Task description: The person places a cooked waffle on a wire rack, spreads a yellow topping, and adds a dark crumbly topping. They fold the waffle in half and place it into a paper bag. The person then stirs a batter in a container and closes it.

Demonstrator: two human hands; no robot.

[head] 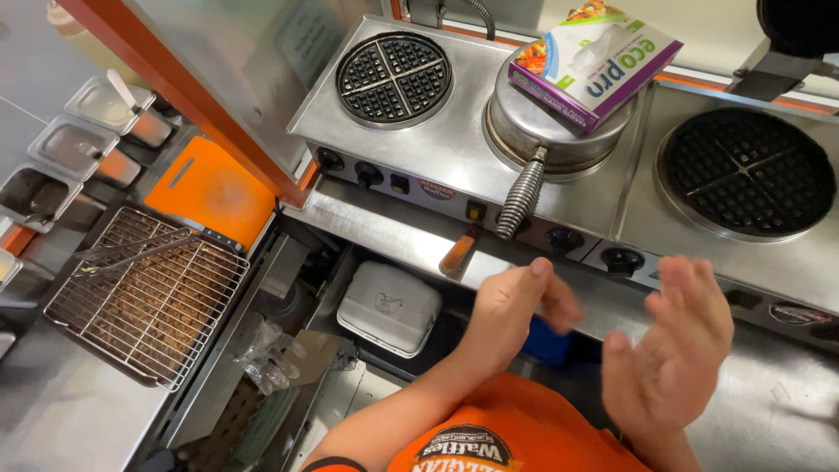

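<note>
— So, starting big: what sits around the closed waffle iron?

— Take that closed iron, the round steel one with the coiled handle, as the landmark. It shares a long steel housing with an open waffle plate just to its left, empty, its dark grid bare. To its right lies a second open waffle plate, also empty.

— And further off?

— Far to the lower left of the closed iron is a wire rack with metal tongs lying across it. Above the rack is an orange cutting board. Left of that board runs a row of steel pans; one holds a pale sauce with a utensil standing in it, while what the others hold I cannot tell.

— Anything on the closed iron itself?

— A cardboard box of gloves, purple-edged, rests tilted on its lid. Below the iron, on a lower shelf, sits a white lidded container, shut, contents hidden. An orange-handled tool lies on the ledge just beneath the iron's handle.

— The hands?

— Both are empty and apart, just below the iron's knobs. The left hand is loosely curled; the right hand is spread, palm turned toward the left, blurred.
</note>
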